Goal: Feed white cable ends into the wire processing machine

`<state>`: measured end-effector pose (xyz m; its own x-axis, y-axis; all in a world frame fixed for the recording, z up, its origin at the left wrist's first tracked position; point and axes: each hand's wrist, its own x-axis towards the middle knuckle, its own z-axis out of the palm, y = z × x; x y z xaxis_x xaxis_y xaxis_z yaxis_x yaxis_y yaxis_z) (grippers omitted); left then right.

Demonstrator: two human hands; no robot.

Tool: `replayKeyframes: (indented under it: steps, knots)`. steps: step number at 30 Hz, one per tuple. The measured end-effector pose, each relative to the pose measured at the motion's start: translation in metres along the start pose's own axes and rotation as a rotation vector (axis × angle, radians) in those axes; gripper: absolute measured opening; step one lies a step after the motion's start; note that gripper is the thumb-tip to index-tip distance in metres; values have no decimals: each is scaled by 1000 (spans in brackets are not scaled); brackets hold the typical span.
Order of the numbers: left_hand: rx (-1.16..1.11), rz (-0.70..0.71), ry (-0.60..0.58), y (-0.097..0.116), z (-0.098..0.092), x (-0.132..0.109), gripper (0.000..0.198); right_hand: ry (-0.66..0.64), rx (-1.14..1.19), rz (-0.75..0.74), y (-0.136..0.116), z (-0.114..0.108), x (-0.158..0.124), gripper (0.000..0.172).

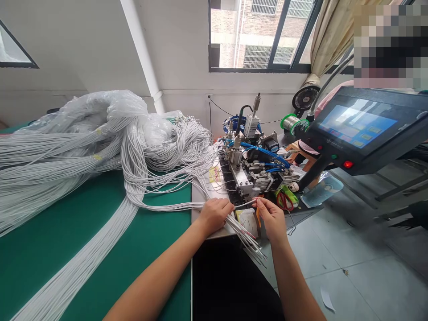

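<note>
The fingers of the right hand (272, 216) are pressed together, pinching one end of a thin white wire (245, 204). The wire runs toward 9 o'clock to the left hand (214, 214). That hand's fingers are curled shut around a bunch of white wires (249, 238), which fans out from the fist toward 5 o'clock. Both hands sit just at 6 o'clock of a small metal machine with blue hoses (254, 171), and the single wire lies right before its front. A clear plastic packet (248, 219) lies between the hands. Red-and-green-handled cutters (285, 199) lie at 1 o'clock of the right hand. Far out at 9 to 10 o'clock, a great heap of long white cables (100, 142) sprawls over the green tabletop (67, 232). At 2 o'clock a dark touchscreen panel (361, 127) stands on an arm.
</note>
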<state>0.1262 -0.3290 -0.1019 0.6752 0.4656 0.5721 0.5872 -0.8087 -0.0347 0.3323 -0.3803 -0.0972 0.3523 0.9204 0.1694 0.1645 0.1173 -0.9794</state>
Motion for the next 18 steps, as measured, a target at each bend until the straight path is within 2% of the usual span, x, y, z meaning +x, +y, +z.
replayKeyframes:
  steps: [3, 5, 10, 13, 18]
  knots:
    - [29, -29, -53, -1, 1, 1, 16, -109, 105, 101, 1, -1, 6, 41]
    - [36, -31, -77, -1, 0, 1, 13, -154, 96, 121, 2, -3, 13, 40]
    - [35, -1, -111, -2, -5, 2, 46, -215, -197, 31, 6, -10, 27, 33]
    - [30, -17, -107, -3, -5, 2, 45, -233, -357, -19, 5, -10, 29, 31]
    - [17, -54, -95, -3, -2, 0, 44, -258, -399, -93, 8, -6, 33, 32]
